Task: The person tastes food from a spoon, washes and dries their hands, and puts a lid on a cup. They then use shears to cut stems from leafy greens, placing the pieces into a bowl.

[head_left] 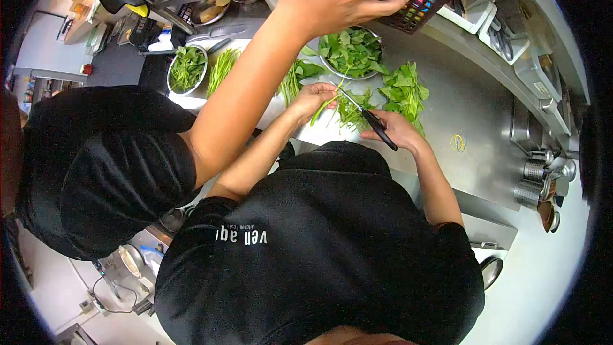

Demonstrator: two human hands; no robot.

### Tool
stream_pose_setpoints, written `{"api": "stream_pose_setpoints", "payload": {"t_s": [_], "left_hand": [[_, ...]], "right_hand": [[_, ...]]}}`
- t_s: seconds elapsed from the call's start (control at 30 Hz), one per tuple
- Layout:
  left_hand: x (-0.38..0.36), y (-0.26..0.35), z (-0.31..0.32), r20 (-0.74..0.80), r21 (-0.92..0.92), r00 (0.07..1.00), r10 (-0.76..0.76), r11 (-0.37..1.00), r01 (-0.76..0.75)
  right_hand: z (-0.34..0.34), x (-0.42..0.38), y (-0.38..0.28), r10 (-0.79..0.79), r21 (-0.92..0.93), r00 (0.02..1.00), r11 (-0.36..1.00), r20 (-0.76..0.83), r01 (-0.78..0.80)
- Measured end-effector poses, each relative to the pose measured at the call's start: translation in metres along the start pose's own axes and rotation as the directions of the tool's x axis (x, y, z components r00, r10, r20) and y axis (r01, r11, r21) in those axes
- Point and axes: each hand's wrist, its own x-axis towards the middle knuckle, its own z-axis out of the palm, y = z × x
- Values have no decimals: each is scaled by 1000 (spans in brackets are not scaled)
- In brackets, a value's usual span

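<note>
My left hand (314, 103) is closed round thin green stems (324, 107) over the white board. My right hand (397, 131) grips black-handled scissors (377, 126), whose blades reach up and left to the stems beside my left hand. Below the blades lie cut leafy greens (355, 110). A round metal bowl (377, 71) full of green leaves (352, 50) stands just beyond my hands. More leafy stems (405, 92) rest on the steel counter right of the scissors, and another bunch (295, 82) lies left of the bowl.
From the left, a co-worker's arm (246, 89) crosses over the board, its hand at a dark basket (408, 16) on the shelf. A second bowl of greens (188, 69) and long stems (222, 71) are at the left. Metal containers (529, 182) stand far right.
</note>
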Motion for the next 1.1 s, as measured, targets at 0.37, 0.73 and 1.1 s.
{"api": "stream_pose_setpoints", "payload": {"t_s": [0.37,0.73,1.1], "left_hand": [[-12,-6,-3,-113,-14,993,-18,1000,16],[-29,-7,14,-152,-97,988,-21,995,7],[-17,-26,18,-59,99,997,56,994,-50]], "right_hand": [[-6,0,-12,-44,-233,998,971,37,51],[-6,-2,-11,-106,-313,994,945,-24,93],[1,-10,0,-176,-412,982,901,-63,135]]}}
